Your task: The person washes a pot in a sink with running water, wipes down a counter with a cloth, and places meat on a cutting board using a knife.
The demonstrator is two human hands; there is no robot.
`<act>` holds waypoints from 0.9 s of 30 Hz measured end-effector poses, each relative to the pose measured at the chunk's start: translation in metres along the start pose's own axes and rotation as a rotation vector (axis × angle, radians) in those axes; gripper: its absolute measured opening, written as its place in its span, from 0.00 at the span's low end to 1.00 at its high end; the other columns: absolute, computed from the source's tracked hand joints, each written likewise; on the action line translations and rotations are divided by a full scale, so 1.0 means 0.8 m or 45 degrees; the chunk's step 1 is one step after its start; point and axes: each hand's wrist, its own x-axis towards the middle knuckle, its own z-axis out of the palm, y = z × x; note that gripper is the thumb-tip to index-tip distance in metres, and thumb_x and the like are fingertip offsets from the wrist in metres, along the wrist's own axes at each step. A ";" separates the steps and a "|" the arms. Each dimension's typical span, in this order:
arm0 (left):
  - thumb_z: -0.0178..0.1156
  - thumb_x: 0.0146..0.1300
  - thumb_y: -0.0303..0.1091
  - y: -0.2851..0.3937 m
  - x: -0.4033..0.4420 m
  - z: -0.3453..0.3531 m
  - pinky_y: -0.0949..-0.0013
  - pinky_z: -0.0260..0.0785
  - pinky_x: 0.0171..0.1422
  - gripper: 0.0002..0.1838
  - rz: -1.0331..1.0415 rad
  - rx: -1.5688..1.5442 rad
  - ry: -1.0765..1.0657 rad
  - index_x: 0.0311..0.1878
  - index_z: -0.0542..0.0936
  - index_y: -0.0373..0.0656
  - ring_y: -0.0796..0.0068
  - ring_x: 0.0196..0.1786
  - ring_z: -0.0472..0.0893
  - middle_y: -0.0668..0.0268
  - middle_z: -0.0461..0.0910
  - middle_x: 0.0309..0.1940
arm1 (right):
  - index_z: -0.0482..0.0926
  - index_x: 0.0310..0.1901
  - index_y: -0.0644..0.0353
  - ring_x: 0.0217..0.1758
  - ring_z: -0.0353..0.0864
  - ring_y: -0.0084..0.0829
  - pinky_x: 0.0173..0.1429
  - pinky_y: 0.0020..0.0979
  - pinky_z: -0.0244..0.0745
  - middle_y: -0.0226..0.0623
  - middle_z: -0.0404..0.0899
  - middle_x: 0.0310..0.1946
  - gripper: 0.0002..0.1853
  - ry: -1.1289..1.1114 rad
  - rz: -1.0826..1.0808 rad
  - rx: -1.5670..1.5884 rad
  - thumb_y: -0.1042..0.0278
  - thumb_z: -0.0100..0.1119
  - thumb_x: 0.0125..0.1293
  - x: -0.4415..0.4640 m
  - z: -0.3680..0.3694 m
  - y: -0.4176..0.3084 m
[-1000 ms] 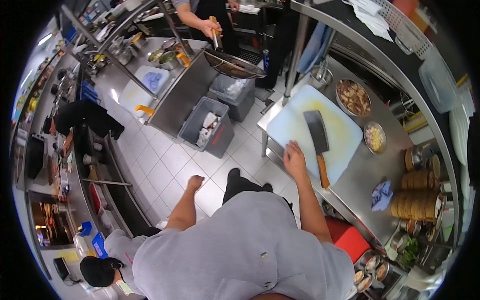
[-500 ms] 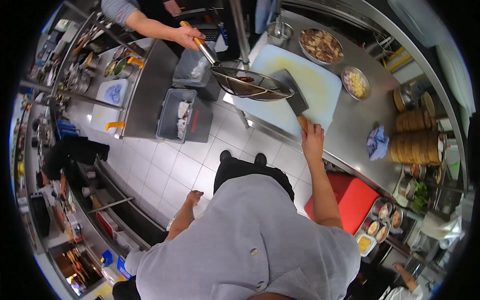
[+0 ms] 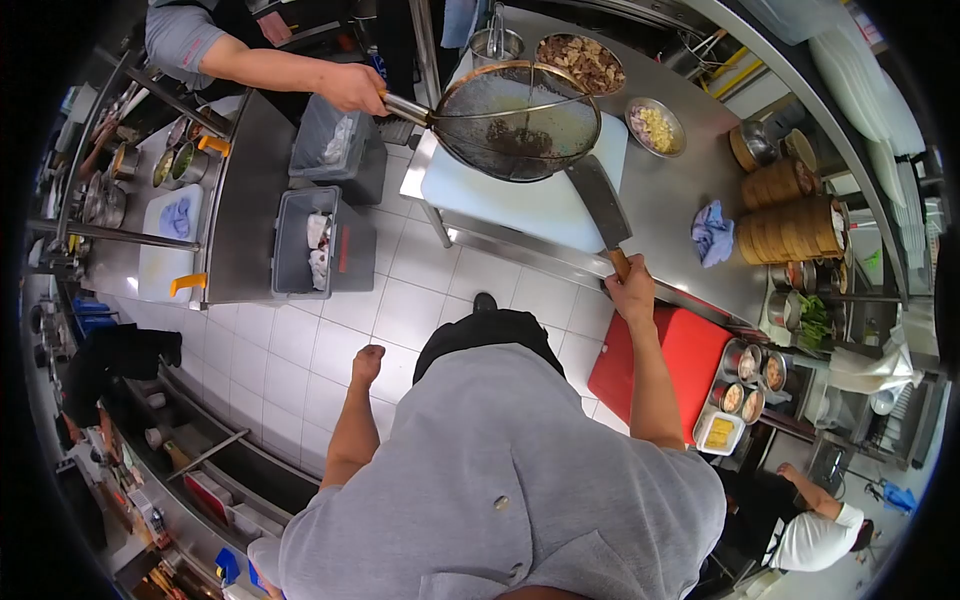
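Observation:
My right hand (image 3: 631,288) is wrapped round the wooden handle of a cleaver (image 3: 600,202), whose dark blade points up and left over the near right part of the white cutting board (image 3: 500,205). A co-worker's hand (image 3: 352,88) holds a round wire strainer (image 3: 520,122) above the same board, with dark bits in its mesh. The strainer's rim is close to the blade tip. My left hand (image 3: 368,364) hangs over the floor with its fingers curled and nothing visible in them.
Beyond the board stand a bowl of brown pieces (image 3: 582,64) and a bowl of chopped pieces (image 3: 655,128). A blue cloth (image 3: 712,234) and bamboo steamers (image 3: 790,230) are at the right. Grey bins (image 3: 345,245) stand left; a red lid (image 3: 665,368) is near my right arm.
My right hand has gone from empty to gripping the cleaver and has lifted it. The co-worker's strainer has come across over the board. My left fingers have curled in, and the view has turned rightward.

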 end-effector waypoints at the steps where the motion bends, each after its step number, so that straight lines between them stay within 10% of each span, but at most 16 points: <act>1: 0.56 0.60 0.45 -0.008 -0.004 0.007 0.63 0.72 0.56 0.18 -0.027 0.000 -0.055 0.44 0.84 0.41 0.58 0.50 0.82 0.52 0.84 0.42 | 0.68 0.46 0.63 0.40 0.81 0.56 0.46 0.49 0.76 0.56 0.80 0.35 0.20 -0.002 0.008 -0.013 0.67 0.62 0.52 -0.006 -0.007 -0.008; 16: 0.55 0.59 0.49 -0.191 -0.048 0.085 0.58 0.71 0.57 0.22 -0.119 0.102 -0.208 0.42 0.83 0.39 0.50 0.51 0.80 0.49 0.82 0.44 | 0.78 0.44 0.67 0.38 0.84 0.47 0.46 0.39 0.75 0.54 0.82 0.32 0.24 -0.012 0.140 0.227 0.50 0.62 0.60 -0.029 -0.024 -0.074; 23: 0.59 0.61 0.46 -0.052 -0.102 0.052 0.60 0.74 0.50 0.19 0.069 -0.087 0.266 0.44 0.83 0.40 0.56 0.44 0.83 0.52 0.84 0.40 | 0.79 0.43 0.66 0.29 0.83 0.39 0.38 0.37 0.76 0.46 0.81 0.24 0.23 -0.264 0.162 0.421 0.50 0.61 0.62 0.011 -0.003 -0.080; 25: 0.60 0.62 0.42 0.020 -0.115 0.042 0.62 0.74 0.49 0.16 0.220 -0.115 0.468 0.45 0.82 0.39 0.58 0.42 0.82 0.54 0.83 0.39 | 0.78 0.43 0.65 0.14 0.70 0.19 0.20 0.27 0.65 0.30 0.75 0.18 0.19 -0.313 0.069 0.484 0.53 0.60 0.66 0.010 -0.016 -0.094; 27: 0.61 0.61 0.39 0.086 -0.108 0.044 0.64 0.73 0.48 0.15 0.285 -0.212 0.574 0.45 0.82 0.39 0.62 0.40 0.81 0.57 0.81 0.38 | 0.78 0.42 0.65 0.17 0.75 0.26 0.25 0.31 0.70 0.36 0.76 0.18 0.20 -0.378 0.091 0.482 0.52 0.59 0.65 0.015 -0.034 -0.098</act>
